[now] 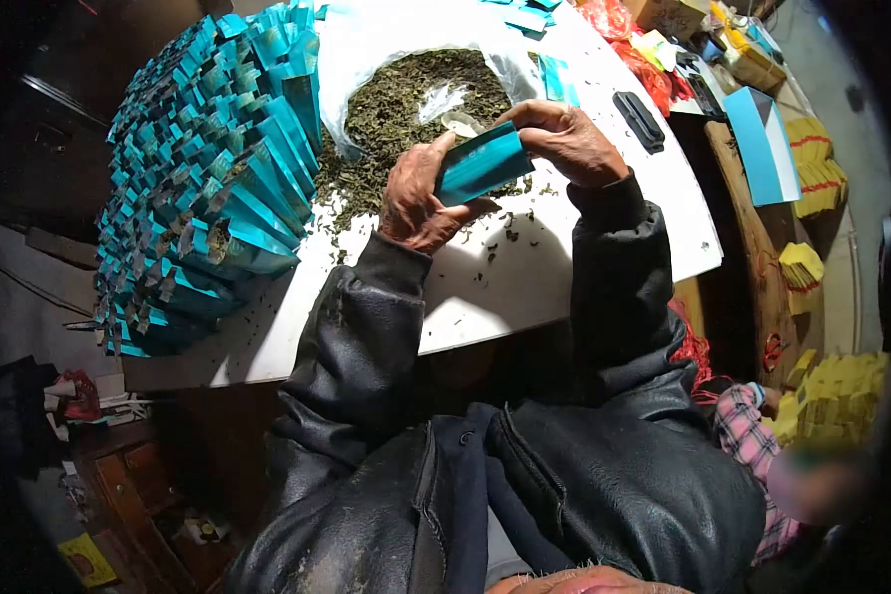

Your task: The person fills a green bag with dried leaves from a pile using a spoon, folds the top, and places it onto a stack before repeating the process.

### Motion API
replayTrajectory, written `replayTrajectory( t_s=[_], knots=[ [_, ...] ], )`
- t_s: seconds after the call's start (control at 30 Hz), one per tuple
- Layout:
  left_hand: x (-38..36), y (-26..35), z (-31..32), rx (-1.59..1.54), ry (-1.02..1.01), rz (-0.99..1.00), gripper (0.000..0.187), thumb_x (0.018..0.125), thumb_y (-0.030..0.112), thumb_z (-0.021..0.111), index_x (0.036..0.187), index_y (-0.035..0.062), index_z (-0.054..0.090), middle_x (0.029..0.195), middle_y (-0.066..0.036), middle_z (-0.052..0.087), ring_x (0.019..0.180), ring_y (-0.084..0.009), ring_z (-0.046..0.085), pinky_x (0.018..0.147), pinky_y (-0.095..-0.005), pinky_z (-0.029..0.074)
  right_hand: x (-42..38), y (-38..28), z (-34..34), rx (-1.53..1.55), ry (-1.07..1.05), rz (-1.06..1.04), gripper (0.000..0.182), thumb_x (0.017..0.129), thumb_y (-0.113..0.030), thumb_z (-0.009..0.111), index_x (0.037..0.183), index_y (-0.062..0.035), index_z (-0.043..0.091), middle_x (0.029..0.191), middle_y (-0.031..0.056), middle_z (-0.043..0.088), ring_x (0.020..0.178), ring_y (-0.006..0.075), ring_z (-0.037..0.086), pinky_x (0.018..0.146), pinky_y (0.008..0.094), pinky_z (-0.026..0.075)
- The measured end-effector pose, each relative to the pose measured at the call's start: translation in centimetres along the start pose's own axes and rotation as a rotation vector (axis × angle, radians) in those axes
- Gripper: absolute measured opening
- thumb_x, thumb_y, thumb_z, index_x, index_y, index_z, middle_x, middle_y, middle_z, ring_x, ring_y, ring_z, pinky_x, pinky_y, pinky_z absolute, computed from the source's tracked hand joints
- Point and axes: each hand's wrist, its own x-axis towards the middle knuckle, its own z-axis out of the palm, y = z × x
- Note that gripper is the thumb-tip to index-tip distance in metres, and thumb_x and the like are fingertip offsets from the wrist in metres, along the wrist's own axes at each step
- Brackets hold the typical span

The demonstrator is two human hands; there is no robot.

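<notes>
A teal paper packet [483, 170] is held tilted between my two hands, above the white table. My left hand [414, 198] wraps round its left end, thumb along the lower edge. At the upper right end, my right hand [572, 144] pinches the packet's edge with thumb and fingers. Just behind the packet shows a small pale, rounded piece [461, 124] whose kind I cannot make out. Beyond my hands lies a heap of dried dark-green leaves [391, 104], like loose tea, in an opened clear plastic bag [510, 69]. Loose bits are scattered below.
Many teal packets [218, 178] stand in a dense stack at the table's left. A black clip-like object [639, 121] lies on the white table [678, 223] at the right. Farther right are a blue box [762, 148], yellow bundles [814, 168] and a person in a plaid sleeve [747, 431].
</notes>
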Motion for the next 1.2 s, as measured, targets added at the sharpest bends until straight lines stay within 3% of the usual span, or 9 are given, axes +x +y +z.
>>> replayTrajectory(
  t_s=[0.2,0.3,0.4,0.5,0.63,0.73,0.8,0.9,1.2],
  knots=[
    [-0.1,-0.1,-0.2,0.181,0.002,0.159,0.086,0.061,0.049,0.079,0.126,0.0052,0.045,0.097,-0.015,0.057,0.090,-0.0302,0.057,0.079,-0.0418,0.048,0.0,0.2,0.7,-0.023,-0.088,0.050,0.029,0.083,-0.014,0.065,0.107,-0.0004,0.058,0.093,0.0062,0.063,0.082,0.0118,0.060,0.071,0.0237,0.051],
    [-0.3,-0.1,0.0,0.154,0.011,0.224,0.084,0.054,0.034,0.084,0.125,0.0091,0.047,0.094,-0.010,0.053,0.087,-0.0288,0.054,0.075,-0.0413,0.045,0.1,0.1,1.1,-0.124,-0.099,0.110,0.030,0.078,-0.010,0.069,0.105,-0.0001,0.060,0.092,0.0059,0.063,0.081,0.0118,0.061,0.071,0.0238,0.050],
    [-0.4,0.0,-0.1,0.179,0.003,0.223,0.087,0.050,0.032,0.085,0.125,0.0093,0.046,0.095,-0.010,0.053,0.088,-0.0284,0.053,0.074,-0.0412,0.044,-0.1,0.2,1.4,-0.235,-0.062,0.133,0.022,0.076,-0.005,0.069,0.097,-0.0011,0.062,0.088,0.0042,0.063,0.080,0.0103,0.059,0.071,0.0238,0.049],
    [-0.4,0.0,0.0,0.212,0.010,0.208,0.088,0.050,0.035,0.085,0.125,0.0095,0.046,0.096,-0.010,0.053,0.088,-0.0283,0.053,0.074,-0.0416,0.044,0.2,2.4,0.3,-0.277,-0.056,-0.059,0.020,0.073,0.003,0.069,0.091,0.0001,0.060,0.083,0.0025,0.061,0.078,0.0089,0.057,0.070,0.0232,0.048],
    [-0.3,-0.1,0.1,0.168,0.005,0.167,0.090,0.050,0.040,0.084,0.124,0.0068,0.046,0.097,-0.011,0.052,0.090,-0.0291,0.053,0.078,-0.0421,0.044,0.2,2.5,0.1,-0.139,-0.045,-0.053,0.021,0.072,0.006,0.068,0.091,-0.0004,0.061,0.082,0.0027,0.061,0.077,0.0088,0.057,0.070,0.0234,0.048],
    [-0.3,-0.3,0.3,0.154,0.007,0.191,0.089,0.050,0.037,0.084,0.125,0.0071,0.046,0.098,-0.011,0.053,0.090,-0.0284,0.053,0.078,-0.0403,0.044,0.6,2.7,-0.4,-0.339,-0.102,-0.103,0.030,0.069,0.008,0.066,0.096,-0.0036,0.061,0.084,0.0033,0.064,0.079,0.0123,0.061,0.070,0.0279,0.053],
    [-0.4,-0.4,0.6,0.173,-0.006,0.205,0.089,0.049,0.035,0.084,0.125,0.0075,0.047,0.099,-0.010,0.054,0.091,-0.0273,0.053,0.077,-0.0394,0.044,1.0,3.1,-0.1,-0.353,-0.086,-0.232,0.032,0.070,-0.005,0.073,0.100,-0.0073,0.063,0.087,0.0043,0.067,0.079,0.0152,0.063,0.071,0.0293,0.052],
    [-0.6,-0.3,0.6,0.241,0.031,0.243,0.089,0.048,0.035,0.085,0.125,0.0094,0.047,0.101,-0.008,0.055,0.091,-0.0259,0.054,0.077,-0.0389,0.044,0.9,2.7,0.3,-0.468,-0.044,-0.069,0.022,0.075,-0.010,0.073,0.093,-0.0022,0.062,0.083,0.0025,0.064,0.077,0.0097,0.060,0.068,0.0247,0.050],
    [-0.2,0.0,0.5,0.186,0.014,0.245,0.090,0.050,0.037,0.085,0.125,0.0078,0.045,0.098,-0.010,0.054,0.091,-0.0264,0.055,0.077,-0.0394,0.044,0.4,2.7,0.3,-0.671,-0.002,-0.212,0.027,0.068,0.000,0.074,0.089,-0.0031,0.059,0.081,0.0018,0.061,0.078,0.0104,0.058,0.071,0.0252,0.048]
  ],
)
